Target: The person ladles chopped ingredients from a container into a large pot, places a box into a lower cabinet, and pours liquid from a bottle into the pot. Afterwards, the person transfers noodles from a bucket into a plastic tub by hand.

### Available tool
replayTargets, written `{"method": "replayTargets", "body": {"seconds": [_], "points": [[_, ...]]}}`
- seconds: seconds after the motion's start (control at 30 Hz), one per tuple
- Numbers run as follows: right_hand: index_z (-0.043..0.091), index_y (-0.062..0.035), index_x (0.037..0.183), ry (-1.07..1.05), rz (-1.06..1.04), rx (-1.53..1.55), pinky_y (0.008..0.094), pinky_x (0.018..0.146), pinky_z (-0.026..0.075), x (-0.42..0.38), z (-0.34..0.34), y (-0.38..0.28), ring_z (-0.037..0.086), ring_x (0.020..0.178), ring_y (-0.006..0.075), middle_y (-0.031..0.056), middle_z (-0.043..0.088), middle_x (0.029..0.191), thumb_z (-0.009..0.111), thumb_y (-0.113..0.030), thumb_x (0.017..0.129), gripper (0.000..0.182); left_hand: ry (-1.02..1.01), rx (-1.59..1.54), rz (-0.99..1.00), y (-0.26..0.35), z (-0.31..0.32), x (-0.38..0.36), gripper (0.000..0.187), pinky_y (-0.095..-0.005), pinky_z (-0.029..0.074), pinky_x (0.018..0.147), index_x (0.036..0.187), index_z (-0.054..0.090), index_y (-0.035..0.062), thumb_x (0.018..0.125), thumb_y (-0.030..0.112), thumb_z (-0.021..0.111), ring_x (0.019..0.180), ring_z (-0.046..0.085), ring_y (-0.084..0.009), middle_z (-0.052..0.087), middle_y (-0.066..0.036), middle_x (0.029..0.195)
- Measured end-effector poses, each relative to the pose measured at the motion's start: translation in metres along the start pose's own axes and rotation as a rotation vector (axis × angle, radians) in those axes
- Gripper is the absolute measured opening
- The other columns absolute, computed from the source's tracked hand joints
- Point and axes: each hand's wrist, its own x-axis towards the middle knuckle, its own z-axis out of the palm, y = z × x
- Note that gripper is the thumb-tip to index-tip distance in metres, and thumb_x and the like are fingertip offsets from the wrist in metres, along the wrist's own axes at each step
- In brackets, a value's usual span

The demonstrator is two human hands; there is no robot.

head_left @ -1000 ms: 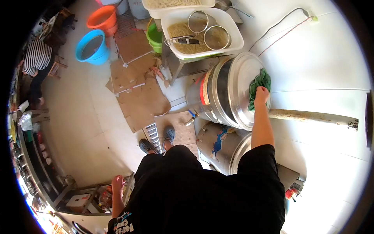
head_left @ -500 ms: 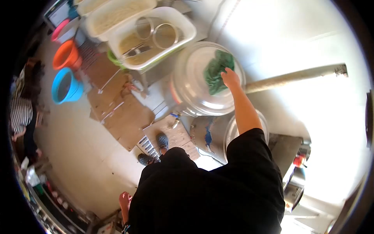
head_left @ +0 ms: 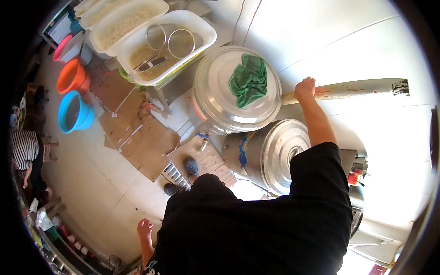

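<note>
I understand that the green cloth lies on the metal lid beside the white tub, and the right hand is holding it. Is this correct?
The holding is wrong: the head view shows the right hand apart from the green cloth. The cloth does lie on the metal lid beside the white tub.

A crumpled green cloth [head_left: 250, 82] lies on a round metal lid [head_left: 213, 87].

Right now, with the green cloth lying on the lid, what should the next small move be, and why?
Probably the right hand should reach over to the green cloth: it lies rumpled on the large round lid with no hand on it. The right hand, by the pale pole, is nearer; the left hand is well away.
</note>
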Motion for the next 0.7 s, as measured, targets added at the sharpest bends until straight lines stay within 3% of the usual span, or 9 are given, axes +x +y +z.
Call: {"method": "replayTargets", "body": {"seconds": [0.2,0.27,0.37,0.53,0.57,0.7], "points": [[0.065,-0.0165,0.116,0.097,0.062,0.160,0.0463,0.092,0.048,-0.004,-0.006,-0.008,0.047,0.121,0.0240,0.0046,0.055,0.125,0.050,-0.026,0.092,0.030,-0.008,-0.002,-0.045,-0.023,0.001,-0.007,0.028,-0.0273,0.047,0.062,0.110,0.059,0.0040,0.088,0.022,0.058,0.077,0.062,-0.0176,0.060,-0.005,0.089],[0.063,-0.0131,0.115,0.156,0.020,0.153,0.0462,0.094,0.047,0.018,0.016,-0.010,0.047,0.119,0.0245,0.0042,0.054,0.122,0.049,-0.024,0.092,0.029,0.017,-0.070,-0.024,-0.027,0.004,-0.015,0.029,-0.0282,0.050,0.064,0.108,0.060,0.0017,0.088,0.022,0.059,0.078,0.063,-0.0178,0.063,-0.007,0.091],[0.065,-0.0124,0.101,0.335,-0.010,0.220,0.0394,0.090,0.047,0.018,0.015,-0.016,0.051,0.112,0.0244,0.0066,0.057,0.113,0.055,-0.023,0.087,0.020,0.063,0.013,0.011,-0.037,0.007,-0.013,0.029,-0.0295,0.052,0.068,0.106,0.062,-0.0004,0.088,0.022,0.059,0.078,0.064,-0.0179,0.065,-0.009,0.091],[0.063,-0.0081,0.096,0.485,-0.085,0.484,0.0435,0.088,0.046,-0.009,-0.035,-0.057,0.054,0.103,0.0295,0.0087,0.058,0.108,0.053,-0.023,0.089,0.020,0.136,-0.025,0.014,-0.027,0.011,-0.017,0.031,-0.0307,0.053,0.069,0.104,0.064,-0.0020,0.086,0.024,0.059,0.074,0.065,-0.0190,0.068,-0.012,0.090],[0.063,-0.0072,0.093,0.555,-0.113,0.571,0.0442,0.088,0.046,-0.011,-0.040,-0.069,0.055,0.100,0.0314,0.0105,0.059,0.105,0.052,-0.023,0.089,0.019,0.143,-0.019,0.044,-0.035,0.010,-0.010,0.033,-0.0316,0.053,0.069,0.103,0.064,-0.0018,0.086,0.026,0.059,0.074,0.065,-0.0193,0.068,-0.012,0.090],[0.061,-0.0038,0.094,0.952,-0.566,1.077,0.0448,0.088,0.044,-0.046,-0.079,-0.136,0.055,0.099,0.0365,0.0174,0.060,0.098,0.056,-0.016,0.087,0.015,0.174,0.035,0.063,-0.026,0.003,-0.004,0.034,-0.0345,0.052,0.068,0.101,0.065,-0.0007,0.085,0.029,0.058,0.072,0.065,-0.0206,0.069,-0.013,0.085]]}}
